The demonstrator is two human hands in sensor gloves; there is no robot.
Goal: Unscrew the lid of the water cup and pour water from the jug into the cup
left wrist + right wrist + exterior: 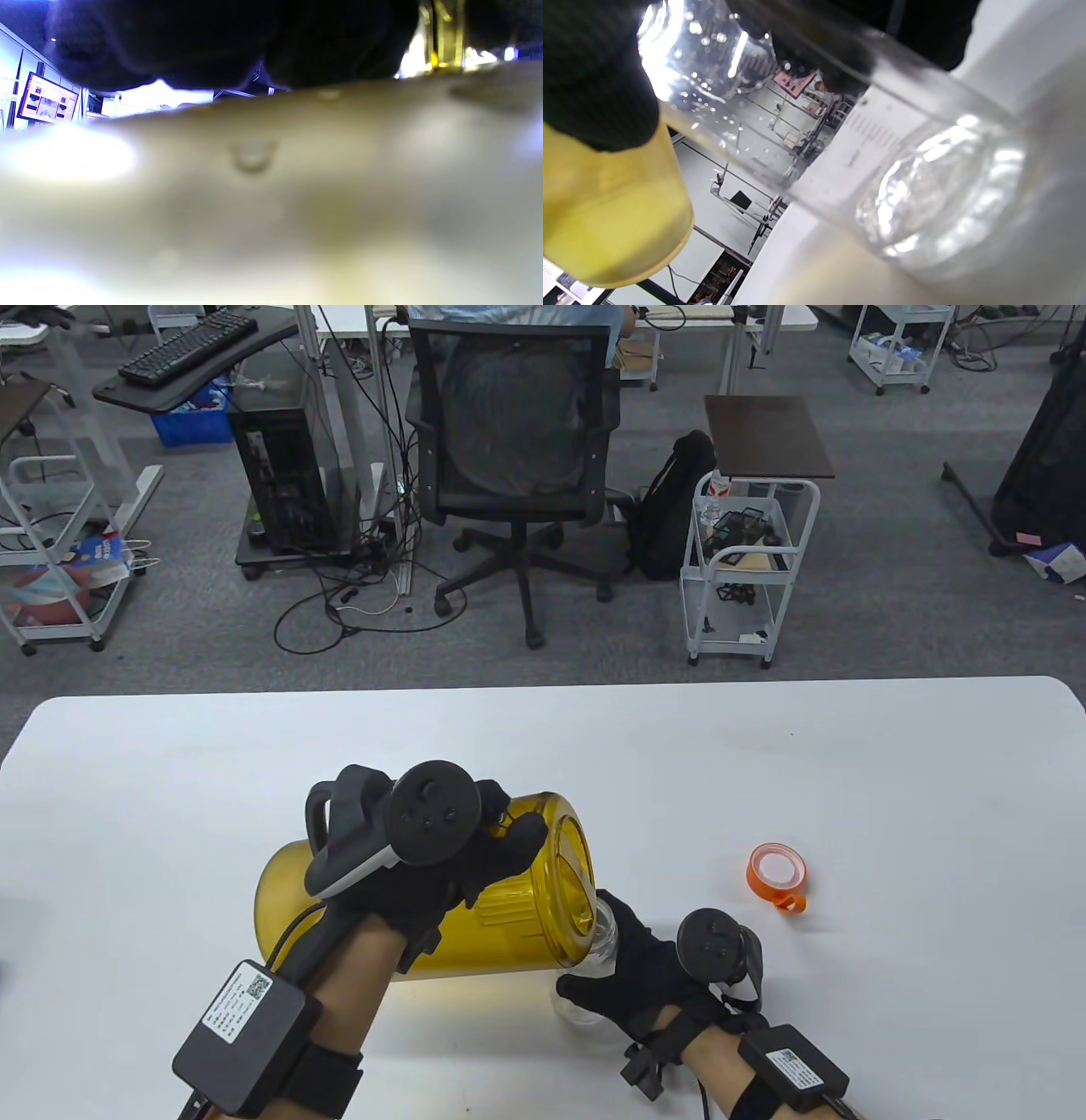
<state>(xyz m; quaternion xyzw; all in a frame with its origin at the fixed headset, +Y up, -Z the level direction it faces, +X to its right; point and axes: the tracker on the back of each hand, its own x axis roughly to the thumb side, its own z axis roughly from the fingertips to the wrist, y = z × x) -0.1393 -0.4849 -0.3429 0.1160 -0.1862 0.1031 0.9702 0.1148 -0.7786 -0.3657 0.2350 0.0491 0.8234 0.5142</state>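
Note:
A yellow see-through jug (pixel 501 916) is tipped on its side above the table, its open mouth over the rim of a clear cup (pixel 594 976). My left hand (pixel 458 848) grips the jug from above, fingers curled round its body near the mouth. My right hand (pixel 628 976) is wrapped round the cup on the table. The right wrist view shows the clear cup (pixel 891 178) close up with the jug (pixel 606 220) at its left; black gloved fingers (pixel 589 80) press its wall. The left wrist view is filled by the blurred jug wall (pixel 271 195). The orange lid (pixel 778 874) lies on the table, right of the cup.
The white table (pixel 848 780) reaches to the far edge, with open surface left and right of the hands. Beyond it stand an office chair (pixel 513 466), a white trolley (pixel 751 568) and a computer tower (pixel 276 475) on the grey floor.

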